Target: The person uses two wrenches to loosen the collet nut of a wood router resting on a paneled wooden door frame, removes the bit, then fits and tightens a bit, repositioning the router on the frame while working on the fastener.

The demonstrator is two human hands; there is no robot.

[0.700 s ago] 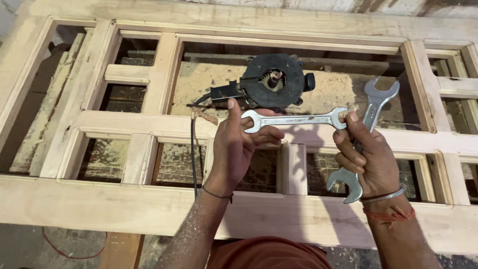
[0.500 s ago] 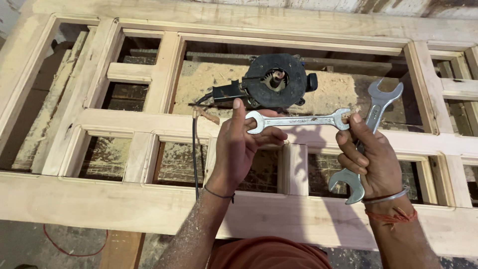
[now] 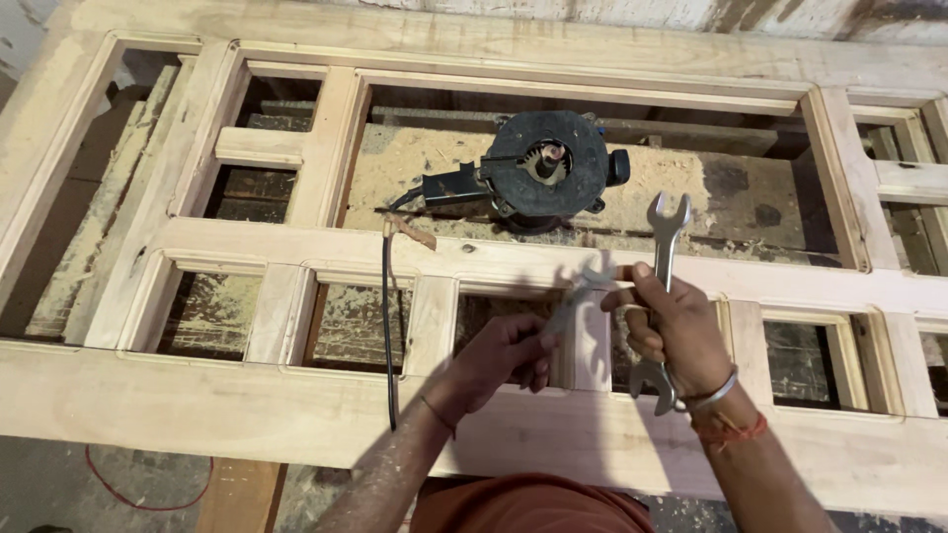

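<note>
My left hand [image 3: 502,357] grips the lower end of a steel spanner [image 3: 581,294], which is blurred and slants up to the right over the wooden frame's middle rail. My right hand [image 3: 673,331] is closed around a second, larger open-ended spanner [image 3: 667,229]. That one stands nearly upright, with one jaw above the fist and one below it. The two hands are close together, and the blurred spanner's upper end nearly reaches my right fingers. A black router [image 3: 545,173] lies upside down on a sawdust-covered board beyond the hands, its bit and base facing up.
A large pale wooden door frame [image 3: 296,266] with several open panels lies flat across the view. The router's black cord [image 3: 387,326] runs over the rails toward me. Sawdust [image 3: 425,158] covers the board under the frame. A red wire [image 3: 128,494] lies on the floor at lower left.
The smaller spanner, held level between both hands before, has swung down and tilted and is now in my left hand alone. Both hands have dropped nearer to me. The camera has shifted.
</note>
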